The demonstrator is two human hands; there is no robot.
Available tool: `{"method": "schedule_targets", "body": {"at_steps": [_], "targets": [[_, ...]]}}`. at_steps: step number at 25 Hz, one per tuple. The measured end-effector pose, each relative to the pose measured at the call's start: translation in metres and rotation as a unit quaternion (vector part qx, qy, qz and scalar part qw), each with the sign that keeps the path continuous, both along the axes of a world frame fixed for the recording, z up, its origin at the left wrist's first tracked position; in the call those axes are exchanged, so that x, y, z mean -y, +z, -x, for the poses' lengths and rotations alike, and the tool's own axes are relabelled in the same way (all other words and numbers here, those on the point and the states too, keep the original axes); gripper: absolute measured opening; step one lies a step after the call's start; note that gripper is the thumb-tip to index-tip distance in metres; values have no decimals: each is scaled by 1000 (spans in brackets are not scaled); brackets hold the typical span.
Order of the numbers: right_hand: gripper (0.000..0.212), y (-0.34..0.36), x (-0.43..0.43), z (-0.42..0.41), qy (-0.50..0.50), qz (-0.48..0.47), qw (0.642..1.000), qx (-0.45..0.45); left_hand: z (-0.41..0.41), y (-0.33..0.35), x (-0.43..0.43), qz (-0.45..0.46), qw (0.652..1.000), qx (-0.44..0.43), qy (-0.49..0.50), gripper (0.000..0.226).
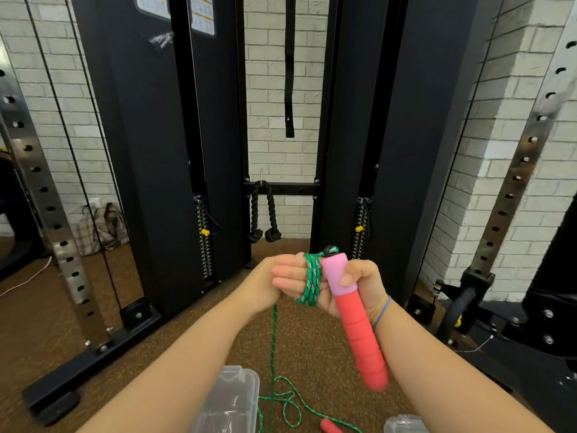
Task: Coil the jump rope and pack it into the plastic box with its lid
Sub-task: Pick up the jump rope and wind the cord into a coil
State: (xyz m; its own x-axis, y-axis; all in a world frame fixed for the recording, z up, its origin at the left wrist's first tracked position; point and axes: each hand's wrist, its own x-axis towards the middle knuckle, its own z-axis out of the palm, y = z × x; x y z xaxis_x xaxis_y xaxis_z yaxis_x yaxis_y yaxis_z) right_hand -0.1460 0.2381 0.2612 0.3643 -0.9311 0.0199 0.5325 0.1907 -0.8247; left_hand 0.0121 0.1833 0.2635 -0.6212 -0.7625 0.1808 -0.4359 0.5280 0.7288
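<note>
At the centre of the frame, both hands meet in front of a black cable machine (150, 151). The right hand (359, 285) grips a jump rope handle (359, 323), thumb pressed on its pink upper section while the coral-red foam grip slants down toward the lower right. From the black cap at the handle's top, the green braided rope (312, 281) passes to the left and is wound in several turns around fingers at the middle; which hand's fingers carry the coil is hard to tell where the two hands overlap. The left hand (274, 282) is curled with its fingers against the coil, and the rope runs out beneath it, so it appears to pinch the rope. From there the rope hangs straight down to the brown floor (93, 354) and lies in loose loops at the bottom centre. The second handle (331, 427), also red, lies on the floor at the bottom edge, partly cut off. A clear plastic box (228, 398) sits on the floor at the bottom, left of the loops, and another clear plastic piece (401, 425), perhaps the lid, shows at the bottom right. A black triceps rope (263, 214) hangs from the machine's crossbar, before a white brick wall (274, 73).
</note>
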Motion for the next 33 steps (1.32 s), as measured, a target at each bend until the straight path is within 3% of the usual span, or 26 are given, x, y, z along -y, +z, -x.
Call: {"method": "schedule_targets", "body": {"at_steps": [2,6,10,13,16,22,25,28,31,33], "targets": [[82,-2,3,-6,-5,82,996,25,9,-11,-6,-89,993,-73,25,30],[86,5,4,-6,14,91,989,117,12,-23,-15,-195,967,-163,-34,35],[88,17,6,3,-81,122,988,59,10,-21,-24,-274,940,-153,-131,22],[92,22,9,11,-69,125,988,55,5,-13,-28,-319,929,-125,-138,19],[95,18,15,18,-38,135,990,18,0,-1,-28,-285,945,-65,-145,22],[83,1,9,24,8,109,978,-179,-12,23,-25,-219,963,43,-150,23],[55,6,-3,21,47,94,958,-268,-17,35,-23,-169,971,95,-140,21],[40,0,-10,21,100,50,954,-277,-22,46,-22,-94,981,115,-122,26],[68,-10,-12,14,160,57,958,-231,-27,58,-20,-49,990,87,-104,24],[63,-1,-25,7,194,84,957,-198,-27,60,-17,-75,991,51,-97,23]]}}
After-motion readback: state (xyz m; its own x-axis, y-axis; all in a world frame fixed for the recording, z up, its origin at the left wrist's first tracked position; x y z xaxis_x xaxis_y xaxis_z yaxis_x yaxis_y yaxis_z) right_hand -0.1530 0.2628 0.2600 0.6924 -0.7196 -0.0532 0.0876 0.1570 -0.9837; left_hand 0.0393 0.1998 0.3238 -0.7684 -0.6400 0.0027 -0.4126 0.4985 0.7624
